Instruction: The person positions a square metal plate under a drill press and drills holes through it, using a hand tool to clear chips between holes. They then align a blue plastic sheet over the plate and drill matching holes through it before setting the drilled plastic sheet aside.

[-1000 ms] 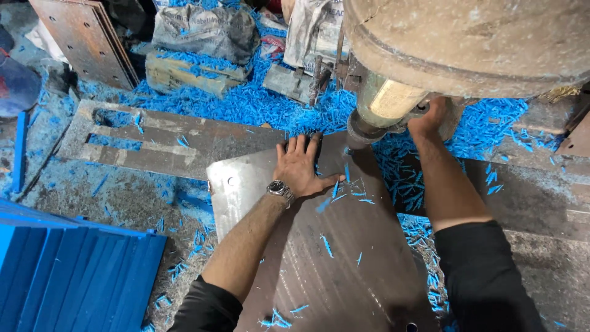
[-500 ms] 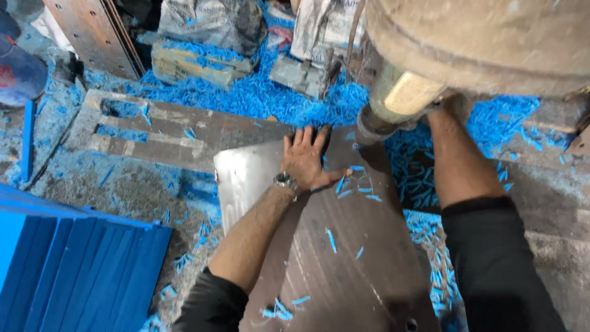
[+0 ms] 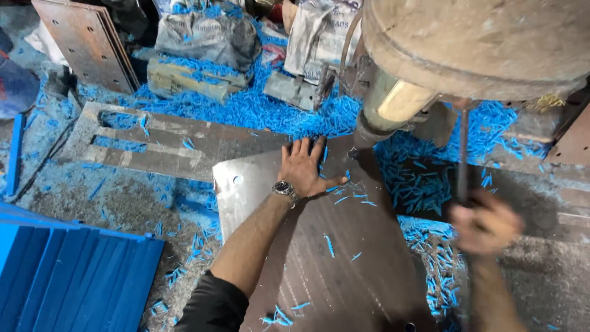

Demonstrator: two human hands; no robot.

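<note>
My left hand (image 3: 305,167) lies flat, fingers spread, on a large grey steel plate (image 3: 332,258) that has a small hole near its left corner. A watch sits on that wrist. Just right of the fingertips, the spindle of a big drilling machine (image 3: 393,104) comes down to the plate. My right hand (image 3: 485,222) is blurred at the right, closed around a thin dark metal lever rod (image 3: 463,154) that hangs from the machine.
Blue plastic shavings (image 3: 270,110) cover the floor and machine bed. A slotted steel frame (image 3: 153,144) lies left of the plate. Stacked blue sheets (image 3: 67,276) fill the lower left. Sacks (image 3: 209,37) and a leaning steel plate (image 3: 86,43) stand at the back.
My right hand has left the spot beside the spindle and moved down and right onto the lever rod. The left hand stays flat on the plate.
</note>
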